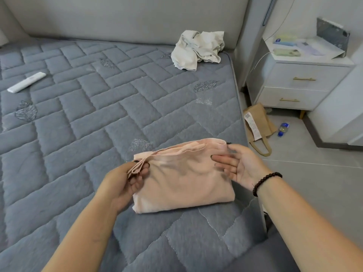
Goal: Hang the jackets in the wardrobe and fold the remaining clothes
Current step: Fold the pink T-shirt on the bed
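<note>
A pale pink garment (pixel 182 177) lies folded into a rough rectangle near the front right of the grey quilted mattress (pixel 88 118). My left hand (pixel 125 179) pinches the layered edge at the garment's left side, thumb on top. At the garment's right edge is my right hand (pixel 241 165), palm turned inward, its straight fingers touching the cloth. A black bead bracelet circles the right wrist. A crumpled off-white garment (pixel 198 49) sits at the far right of the mattress, by the headboard.
A white remote control (pixel 26 82) lies at the mattress's far left. Right of the bed stands a white nightstand (pixel 294 79) with small items on top. On the tiled floor lie a brown paper bag (pixel 259 124) and a small bottle (pixel 283 129).
</note>
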